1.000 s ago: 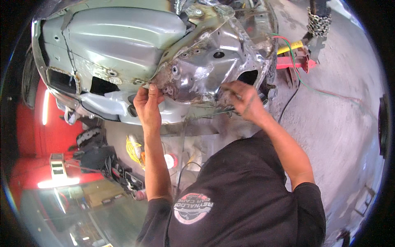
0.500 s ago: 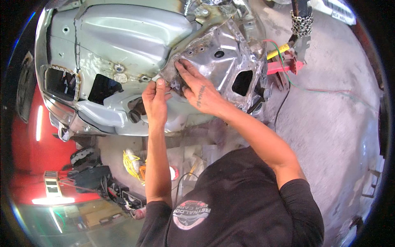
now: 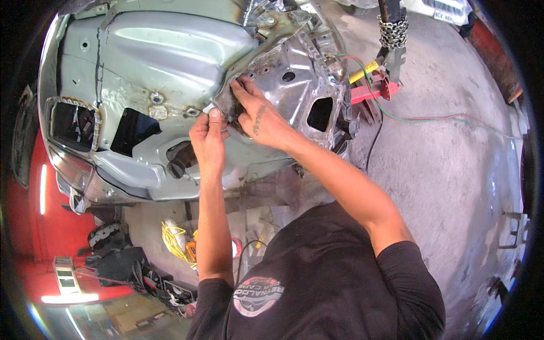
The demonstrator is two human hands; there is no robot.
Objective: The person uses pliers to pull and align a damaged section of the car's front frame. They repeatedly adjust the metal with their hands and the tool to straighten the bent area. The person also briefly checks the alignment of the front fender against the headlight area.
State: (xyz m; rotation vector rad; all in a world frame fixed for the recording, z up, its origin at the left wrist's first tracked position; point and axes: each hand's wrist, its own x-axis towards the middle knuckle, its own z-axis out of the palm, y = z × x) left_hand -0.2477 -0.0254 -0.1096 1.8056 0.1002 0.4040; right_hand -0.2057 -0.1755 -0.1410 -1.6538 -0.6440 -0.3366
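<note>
A stripped car body shell stands in front of me, with a pale grey-green inner panel (image 3: 170,62) and a bare, ground metal section (image 3: 294,85) to its right. My left hand (image 3: 207,136) is raised to the seam between the two, thumb up, and pinches the seam edge (image 3: 218,105). Right beside it, my right hand (image 3: 255,113) reaches across with bent fingers pressed on the same seam at the rim of the bare section. A dark patch lies under its palm. Whether that hand holds anything is hidden.
A chain with a red and yellow clamp (image 3: 385,73) hangs at the shell's right, and green and red cables (image 3: 442,119) trail over the concrete floor (image 3: 453,187). Yellow cord and tools (image 3: 175,243) lie below the shell. A red car (image 3: 28,226) stands at left.
My right hand has moved from the lower right of the bare metal section up and left to the seam beside my left hand. The left hand stayed at the seam.
</note>
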